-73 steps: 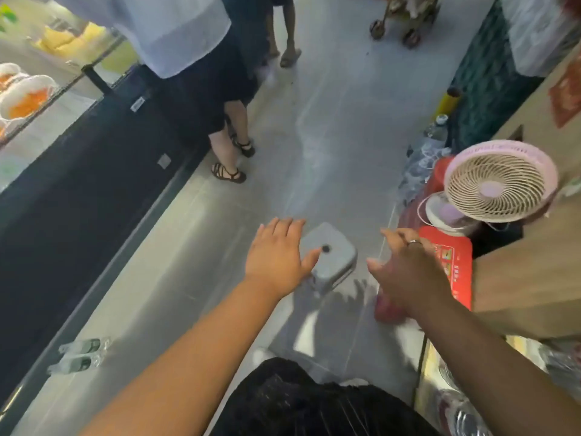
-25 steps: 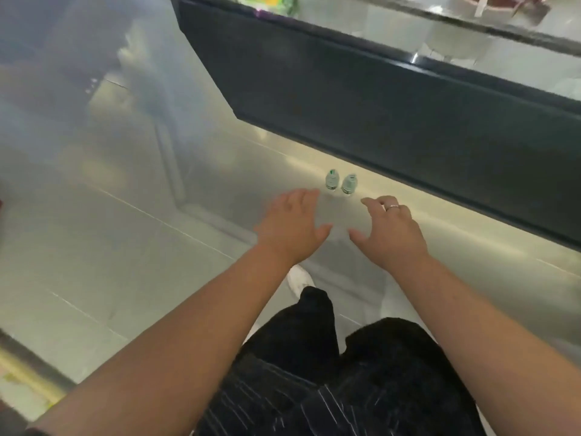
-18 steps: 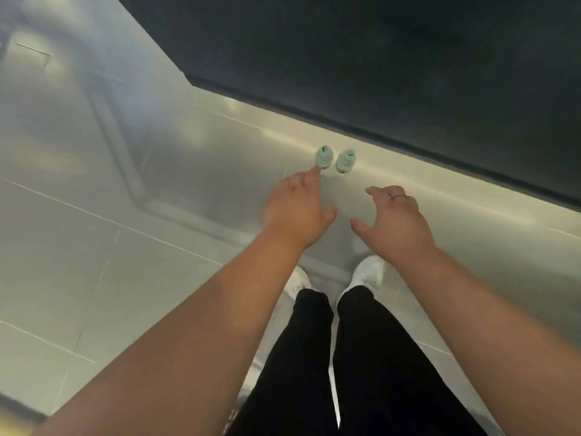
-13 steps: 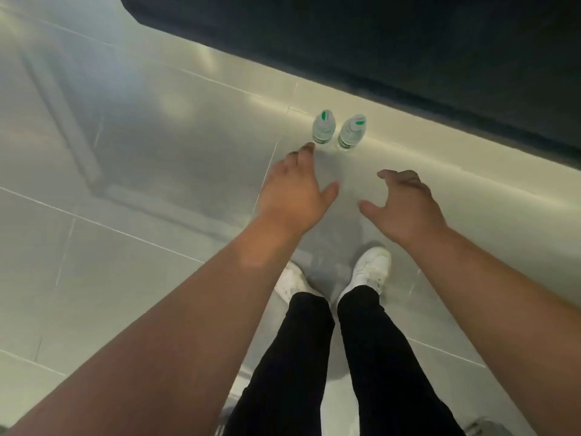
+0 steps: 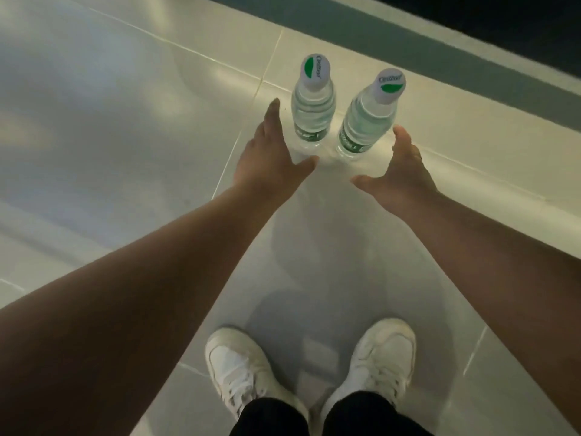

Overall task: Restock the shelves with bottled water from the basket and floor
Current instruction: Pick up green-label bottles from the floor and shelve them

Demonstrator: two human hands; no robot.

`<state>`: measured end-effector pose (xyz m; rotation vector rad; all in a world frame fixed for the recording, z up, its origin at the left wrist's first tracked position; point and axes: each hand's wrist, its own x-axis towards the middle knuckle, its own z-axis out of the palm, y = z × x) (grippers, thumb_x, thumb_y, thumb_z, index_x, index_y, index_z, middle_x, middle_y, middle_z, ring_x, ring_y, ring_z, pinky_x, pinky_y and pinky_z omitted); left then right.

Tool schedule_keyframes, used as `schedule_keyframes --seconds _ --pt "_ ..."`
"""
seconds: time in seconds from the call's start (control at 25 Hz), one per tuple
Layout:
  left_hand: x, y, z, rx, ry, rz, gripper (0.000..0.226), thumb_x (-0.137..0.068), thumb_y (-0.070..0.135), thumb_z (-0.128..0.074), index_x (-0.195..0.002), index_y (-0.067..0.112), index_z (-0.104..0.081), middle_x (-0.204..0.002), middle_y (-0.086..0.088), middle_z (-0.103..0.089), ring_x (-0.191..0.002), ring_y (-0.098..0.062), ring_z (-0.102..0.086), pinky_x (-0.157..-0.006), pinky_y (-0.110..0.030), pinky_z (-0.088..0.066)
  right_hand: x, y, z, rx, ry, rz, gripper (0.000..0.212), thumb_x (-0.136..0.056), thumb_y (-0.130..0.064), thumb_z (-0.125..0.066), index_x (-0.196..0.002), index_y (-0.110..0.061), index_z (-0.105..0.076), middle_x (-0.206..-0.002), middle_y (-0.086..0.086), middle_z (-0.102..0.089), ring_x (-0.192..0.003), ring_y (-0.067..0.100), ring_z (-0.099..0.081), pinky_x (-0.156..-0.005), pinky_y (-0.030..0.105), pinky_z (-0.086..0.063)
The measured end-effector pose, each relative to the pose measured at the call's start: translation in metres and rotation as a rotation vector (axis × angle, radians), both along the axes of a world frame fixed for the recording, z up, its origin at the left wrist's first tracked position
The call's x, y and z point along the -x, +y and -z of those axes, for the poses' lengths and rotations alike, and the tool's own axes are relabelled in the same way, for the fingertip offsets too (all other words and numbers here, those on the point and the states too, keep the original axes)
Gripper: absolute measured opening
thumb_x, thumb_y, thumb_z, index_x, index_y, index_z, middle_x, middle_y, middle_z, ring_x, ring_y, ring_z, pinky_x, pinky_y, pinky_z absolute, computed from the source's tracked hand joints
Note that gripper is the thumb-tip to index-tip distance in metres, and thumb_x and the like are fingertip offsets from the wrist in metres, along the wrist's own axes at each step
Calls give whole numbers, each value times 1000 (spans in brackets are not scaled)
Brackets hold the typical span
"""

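Note:
Two clear water bottles with white-and-green caps stand upright side by side on the pale tiled floor: the left bottle (image 5: 312, 107) and the right bottle (image 5: 365, 119). My left hand (image 5: 271, 158) reaches down just left of the left bottle, fingers straight and thumb spread, holding nothing. My right hand (image 5: 396, 171) is low just right of the right bottle, fingers and thumb spread apart, also holding nothing. I cannot tell whether either hand touches a bottle.
A dark counter base (image 5: 471, 23) runs along the top right, just behind the bottles. My two white shoes (image 5: 314, 369) stand on the floor below the hands. Pale glossy tiles (image 5: 94, 121) stretch to the left.
I have bent down toward the floor, so the bottles now look much larger and closer. Both hands have dropped and spread to flank the two bottles.

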<state>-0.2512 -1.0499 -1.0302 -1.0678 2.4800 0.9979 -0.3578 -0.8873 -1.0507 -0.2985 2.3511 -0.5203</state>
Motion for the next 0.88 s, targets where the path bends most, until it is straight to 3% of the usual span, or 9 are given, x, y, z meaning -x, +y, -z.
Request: schedule_keyframes --seconds 0.2,0.36,0.52,0.64,0.76,0.88 --pt "43 -21 50 -260 309 -66 80 -82 27 -78 -146 17 -29 -136 4 -49 -117 -8 -49 -101 -21 -44 29 -21 41 401 -28 80 79 -80 -23 -79 -143 -24 -32 -126 -14 -50 -106 0 -48 -86 8 -37" --pt "34 -26 51 -328 254 -48 77 -79 27 -81 -142 24 -36 -124 14 -52 -111 -6 -52 -85 -5 -41 23 -14 47 472 -56 61 71 -77 -22 -83 -135 -18 -42 -123 -10 -56 -110 10 -56 -89 22 -47" --pt "-8 -19 25 -429 96 -7 79 -76 26 -83 -141 26 -39 -124 13 -56 -112 -12 -56 -95 -25 -49 -13 11 26 358 -243 62 66 -73 -22 -85 -125 -30 -46 -118 -13 -57 -109 8 -55 -85 23 -42" --pt "-49 -2 -13 -518 25 -53 74 -73 31 -84 -136 27 -45 -124 5 -60 -112 -18 -59 -100 -42 -51 -54 35 -8 345 -384 117 63 -70 -21 -86 -121 -25 -50 -118 -9 -63 -108 13 -61 -84 24 -48" --pt "-84 22 -70 -618 -16 -193 73 -67 35 -82 -132 28 -50 -121 0 -63 -109 -18 -61 -97 -43 -53 -92 57 -67 362 -513 196 70 -59 -34 -87 -121 -22 -57 -115 -4 -69 -103 16 -67 -92 40 -55" --pt "-109 41 -149 -707 -23 -236 66 -75 29 -82 -134 23 -51 -120 1 -64 -106 -11 -61 -90 -27 -52 -122 75 -151 394 -525 287 58 -59 -40 -81 -113 -26 -63 -108 -5 -71 -101 14 -68 -91 38 -54"
